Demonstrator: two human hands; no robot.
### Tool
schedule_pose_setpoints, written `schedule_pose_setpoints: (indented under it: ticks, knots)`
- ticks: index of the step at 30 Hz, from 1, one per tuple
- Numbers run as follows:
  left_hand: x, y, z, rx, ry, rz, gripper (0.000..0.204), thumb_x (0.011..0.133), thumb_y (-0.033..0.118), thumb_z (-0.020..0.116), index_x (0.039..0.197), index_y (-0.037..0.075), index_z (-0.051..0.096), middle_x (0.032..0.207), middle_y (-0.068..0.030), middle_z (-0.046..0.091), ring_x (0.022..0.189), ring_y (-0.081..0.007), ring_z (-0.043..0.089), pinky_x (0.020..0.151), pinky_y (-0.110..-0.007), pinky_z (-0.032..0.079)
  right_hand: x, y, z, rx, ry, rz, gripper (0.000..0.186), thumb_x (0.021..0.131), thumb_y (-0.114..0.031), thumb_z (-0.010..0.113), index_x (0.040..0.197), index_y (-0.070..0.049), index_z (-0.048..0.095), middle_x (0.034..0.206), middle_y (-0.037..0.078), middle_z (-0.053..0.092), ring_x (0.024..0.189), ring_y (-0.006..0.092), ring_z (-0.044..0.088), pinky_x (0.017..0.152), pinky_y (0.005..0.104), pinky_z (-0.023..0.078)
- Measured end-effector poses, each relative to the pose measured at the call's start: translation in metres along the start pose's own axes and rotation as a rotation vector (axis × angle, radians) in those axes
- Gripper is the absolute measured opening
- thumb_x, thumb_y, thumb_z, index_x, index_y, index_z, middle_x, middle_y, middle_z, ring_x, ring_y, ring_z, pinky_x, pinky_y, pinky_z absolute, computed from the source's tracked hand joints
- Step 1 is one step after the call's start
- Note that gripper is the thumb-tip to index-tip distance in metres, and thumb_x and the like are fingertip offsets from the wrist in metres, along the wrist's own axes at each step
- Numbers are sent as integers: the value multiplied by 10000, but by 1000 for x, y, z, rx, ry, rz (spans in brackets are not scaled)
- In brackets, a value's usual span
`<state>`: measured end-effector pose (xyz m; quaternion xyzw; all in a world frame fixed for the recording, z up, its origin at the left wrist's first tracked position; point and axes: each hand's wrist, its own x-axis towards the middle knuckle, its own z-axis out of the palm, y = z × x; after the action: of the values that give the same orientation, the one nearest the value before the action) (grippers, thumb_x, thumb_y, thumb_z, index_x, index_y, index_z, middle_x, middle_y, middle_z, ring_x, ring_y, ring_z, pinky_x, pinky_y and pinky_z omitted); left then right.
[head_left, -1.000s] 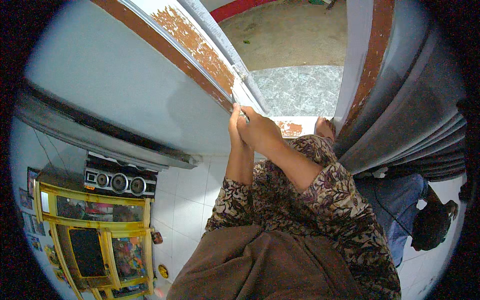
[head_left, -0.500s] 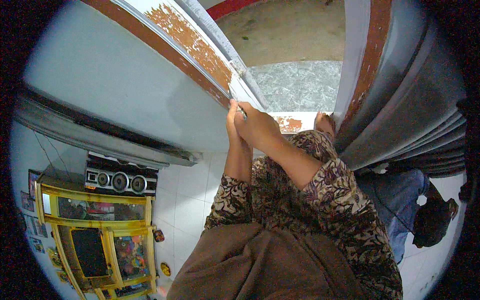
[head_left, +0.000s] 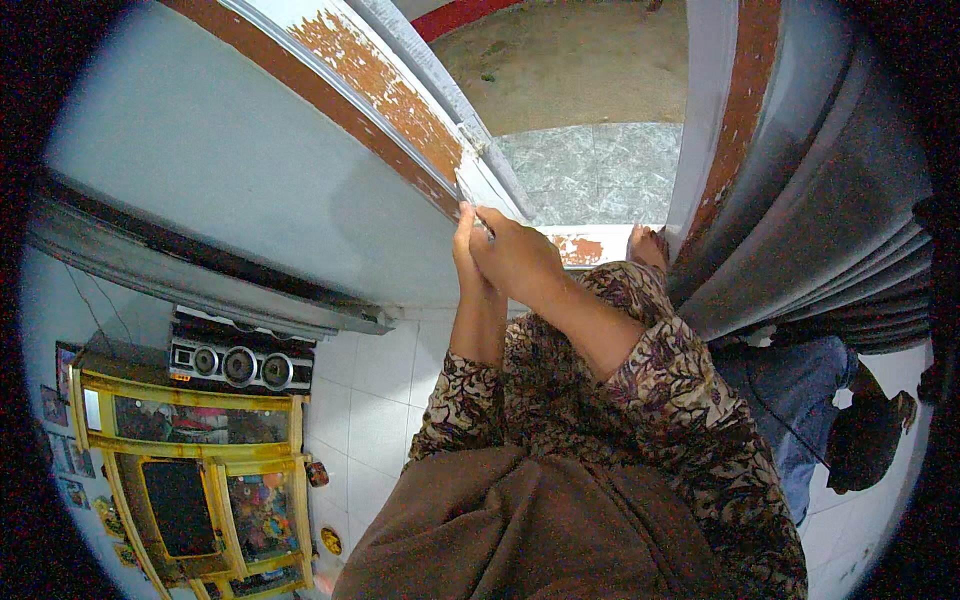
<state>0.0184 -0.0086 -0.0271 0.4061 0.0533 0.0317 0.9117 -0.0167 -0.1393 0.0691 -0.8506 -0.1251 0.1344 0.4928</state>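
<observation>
My right hand (head_left: 520,258) is closed around a slim metal-bladed hand tool (head_left: 462,190), whose exact kind I cannot tell. Its narrow tip meets the door frame (head_left: 490,186), where white paint borders a bare brown patch (head_left: 385,85) with ragged flakes. Pressed against the right hand from the left, my left hand (head_left: 466,245) is also closed on the tool, its thumb or fingertip near the base of the blade. Most of the handle is hidden by the fingers; only a small bit shows between the hands.
Low across the doorway runs a white sill (head_left: 578,246) with another worn patch, a bare foot (head_left: 648,247) beside it. Grey curtains (head_left: 790,240) hang at right, near a person in jeans (head_left: 790,420). A yellow cabinet (head_left: 300,430) with a speaker unit (head_left: 240,365) stands lower left.
Almost nothing differs. Both hands keep their grip, and the blade tip stays at the same edge of the paint; the view has shifted very slightly.
</observation>
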Motion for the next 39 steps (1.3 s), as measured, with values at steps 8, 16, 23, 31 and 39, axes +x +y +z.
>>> schedule_pose_setpoints:
  ticks: [8,16,23,31,39]
  knots:
    - [-13,0,21,60,211,45,360,977,430,501,1079,92,571,929,-30,563,852,-163,546,751,-325,453,0,-2,3,-22,11,14,509,926,-368,427,1371,-124,472,1113,256,644,1025,413,624,915,482,471]
    - [-10,17,14,96,123,-75,432,988,474,443,1054,72,589,876,-59,615,793,-198,577,740,-339,472,0,-2,7,-16,27,-5,508,936,-360,421,1373,-102,436,1044,278,653,970,430,636,871,507,479]
    - [-10,9,6,40,172,-53,501,975,504,452,1140,50,585,896,-83,640,775,-228,598,725,-366,486,-2,-1,13,-63,5,-77,509,945,-347,415,1373,-72,384,905,297,663,855,464,647,802,535,492]
    - [-34,13,12,9,211,-110,406,981,435,501,1124,63,579,943,-57,611,837,-167,582,741,-313,478,-11,1,20,-91,55,-150,329,925,-280,478,1090,5,464,960,280,647,824,466,646,748,558,500]
    - [-49,18,35,129,313,-75,361,932,468,573,909,108,581,755,-26,593,667,-168,560,619,-309,469,-17,0,19,-128,-38,-103,399,934,-304,481,1156,27,452,943,274,653,818,451,654,714,540,515]
